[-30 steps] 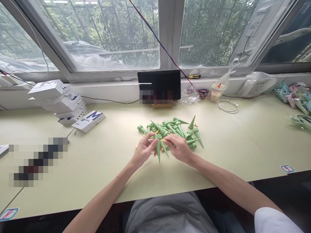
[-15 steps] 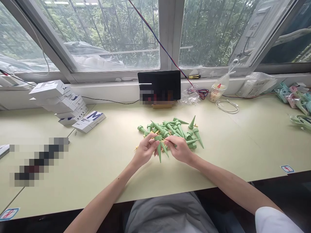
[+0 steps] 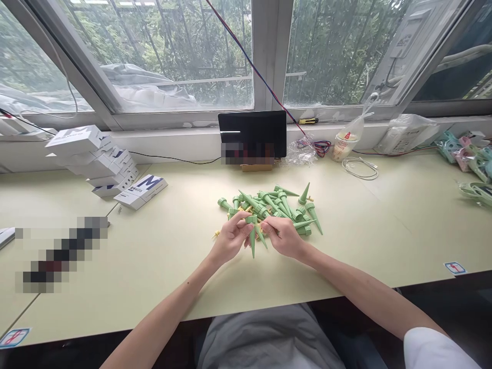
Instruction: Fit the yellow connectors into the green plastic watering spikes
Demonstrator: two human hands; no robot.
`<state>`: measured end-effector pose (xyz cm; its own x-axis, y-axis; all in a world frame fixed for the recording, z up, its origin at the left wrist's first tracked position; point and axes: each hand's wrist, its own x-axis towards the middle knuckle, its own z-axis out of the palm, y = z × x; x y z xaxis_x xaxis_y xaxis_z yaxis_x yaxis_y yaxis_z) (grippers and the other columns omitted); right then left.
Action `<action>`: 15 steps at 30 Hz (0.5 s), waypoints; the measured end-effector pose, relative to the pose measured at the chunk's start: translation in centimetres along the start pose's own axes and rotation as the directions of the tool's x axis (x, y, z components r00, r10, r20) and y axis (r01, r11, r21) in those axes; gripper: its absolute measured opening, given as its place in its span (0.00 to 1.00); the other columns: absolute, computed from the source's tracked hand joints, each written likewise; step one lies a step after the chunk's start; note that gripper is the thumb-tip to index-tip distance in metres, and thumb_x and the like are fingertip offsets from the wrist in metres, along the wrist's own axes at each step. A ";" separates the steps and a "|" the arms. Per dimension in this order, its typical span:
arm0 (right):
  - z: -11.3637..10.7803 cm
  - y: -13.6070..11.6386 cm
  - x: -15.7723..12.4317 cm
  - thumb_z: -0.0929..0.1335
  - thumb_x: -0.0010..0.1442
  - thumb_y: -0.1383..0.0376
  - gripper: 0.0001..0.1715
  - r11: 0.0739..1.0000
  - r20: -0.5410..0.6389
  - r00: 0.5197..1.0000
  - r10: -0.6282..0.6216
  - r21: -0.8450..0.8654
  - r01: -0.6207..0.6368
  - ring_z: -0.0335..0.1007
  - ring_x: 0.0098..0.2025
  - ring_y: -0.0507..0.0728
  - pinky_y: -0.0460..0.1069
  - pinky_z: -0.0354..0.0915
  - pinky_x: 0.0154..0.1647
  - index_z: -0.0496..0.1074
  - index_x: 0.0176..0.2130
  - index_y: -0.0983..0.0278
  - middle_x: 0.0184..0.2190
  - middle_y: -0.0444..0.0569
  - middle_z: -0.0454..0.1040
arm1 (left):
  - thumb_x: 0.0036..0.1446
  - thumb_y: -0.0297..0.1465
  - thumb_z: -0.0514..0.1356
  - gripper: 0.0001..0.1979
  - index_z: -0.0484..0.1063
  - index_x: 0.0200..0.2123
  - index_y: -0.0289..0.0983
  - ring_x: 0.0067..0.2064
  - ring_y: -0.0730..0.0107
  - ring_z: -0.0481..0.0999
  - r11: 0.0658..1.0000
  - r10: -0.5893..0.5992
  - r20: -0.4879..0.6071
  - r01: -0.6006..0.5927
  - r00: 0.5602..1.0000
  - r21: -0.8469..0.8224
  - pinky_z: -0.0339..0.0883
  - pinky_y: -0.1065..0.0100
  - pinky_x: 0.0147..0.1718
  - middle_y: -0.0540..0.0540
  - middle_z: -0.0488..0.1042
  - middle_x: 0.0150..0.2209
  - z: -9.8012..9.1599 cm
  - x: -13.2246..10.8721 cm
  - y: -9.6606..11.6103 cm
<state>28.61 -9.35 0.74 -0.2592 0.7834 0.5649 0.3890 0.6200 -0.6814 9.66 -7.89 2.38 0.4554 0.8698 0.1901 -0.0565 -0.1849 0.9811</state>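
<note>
My left hand (image 3: 227, 239) is closed on a green plastic plant watering spike (image 3: 252, 242), its ribbed cap up between finger and thumb and its point down. My right hand (image 3: 285, 237) is pinched close to the cap's right side. Whatever lies between its fingertips is too small and covered to make out. A second green spike (image 3: 262, 238) shows just behind the held one, slanting down to the right; I cannot tell whether a hand touches it. Beyond both hands lies a loose pile of green spikes (image 3: 285, 204), with small yellow pieces (image 3: 216, 234) at its left edge.
A dark screen (image 3: 253, 130) stands behind the pile. White boxes (image 3: 141, 191) are stacked at the left, near a blurred-out dark object (image 3: 65, 251). A bagged drink cup (image 3: 343, 143), a white cable (image 3: 360, 168) and bagged coloured plastic items (image 3: 467, 154) line the back right.
Both hands stay nearly in place over the table's middle. The yellow bit seen between the fingertips earlier is now mostly covered, and the right fingertips have shifted very slightly.
</note>
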 end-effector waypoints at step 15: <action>-0.3 -0.5 0.1 0.62 0.71 0.62 0.14 0.989 -0.070 0.987 -0.142 -0.051 0.139 0.61 0.26 0.52 0.47 0.59 0.27 0.69 0.33 0.62 0.25 0.46 0.69 | 0.62 0.42 0.61 0.14 0.63 0.40 0.39 0.24 0.72 0.73 0.954 -0.170 0.099 0.189 0.980 -0.233 0.64 0.73 0.17 0.51 0.72 0.25 0.1 0.1 0.6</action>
<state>28.60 -9.59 1.30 -0.2492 0.6825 0.6871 0.3936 0.7196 -0.5720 9.81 -7.96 3.00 0.5437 0.8391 0.0157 -0.1745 0.0947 0.9801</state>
